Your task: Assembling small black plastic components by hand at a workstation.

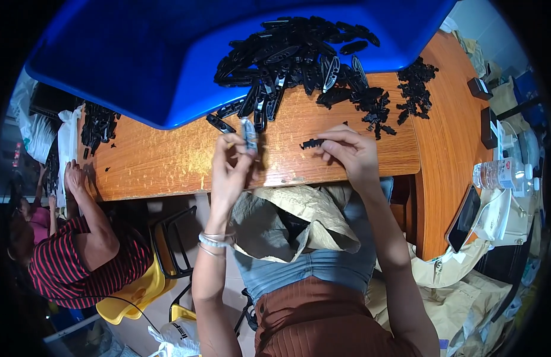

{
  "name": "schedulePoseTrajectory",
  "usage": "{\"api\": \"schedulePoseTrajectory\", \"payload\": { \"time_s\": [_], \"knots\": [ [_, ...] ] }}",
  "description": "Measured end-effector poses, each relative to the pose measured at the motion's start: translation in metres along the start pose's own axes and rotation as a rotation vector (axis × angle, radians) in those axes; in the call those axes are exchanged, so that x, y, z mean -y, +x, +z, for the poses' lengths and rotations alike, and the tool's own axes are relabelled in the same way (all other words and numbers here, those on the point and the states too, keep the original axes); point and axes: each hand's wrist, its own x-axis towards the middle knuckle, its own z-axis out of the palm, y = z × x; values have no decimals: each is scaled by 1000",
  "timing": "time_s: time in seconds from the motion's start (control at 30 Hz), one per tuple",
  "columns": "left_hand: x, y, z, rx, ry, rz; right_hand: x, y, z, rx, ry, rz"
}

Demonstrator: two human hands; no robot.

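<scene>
Above the table's front edge, my left hand pinches a long, narrow, shiny black plastic part, held upright and slightly blurred. To its right, my right hand grips a small black toothed plastic piece between thumb and forefinger. The two held parts are apart. Beyond my hands, a heap of long black plastic parts spills from a tilted blue bin onto the wooden table. Small black pieces lie in a cluster at the heap's right side.
More small black pieces lie at the right. A phone and plastic bottles sit on the right-hand tabletop. An open woven sack rests at my lap. At the left, a person in a striped shirt works beside another black pile.
</scene>
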Motion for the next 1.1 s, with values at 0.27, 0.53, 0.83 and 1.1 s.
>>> {"api": "schedulePoseTrajectory", "payload": {
  "time_s": [0.27,0.53,0.83,1.1],
  "knots": [
    [-24,-36,30,432,-497,-64,25,-34,39,-87,-179,-35],
    [-27,-43,30,317,-275,111,25,-41,37,-98,-384,-306],
    [-30,-42,31,285,-429,1,28,-34,28,-94,-827,-567],
    [-29,-44,28,256,-311,-38,29,-42,30,29,-413,130]
  ]
}}
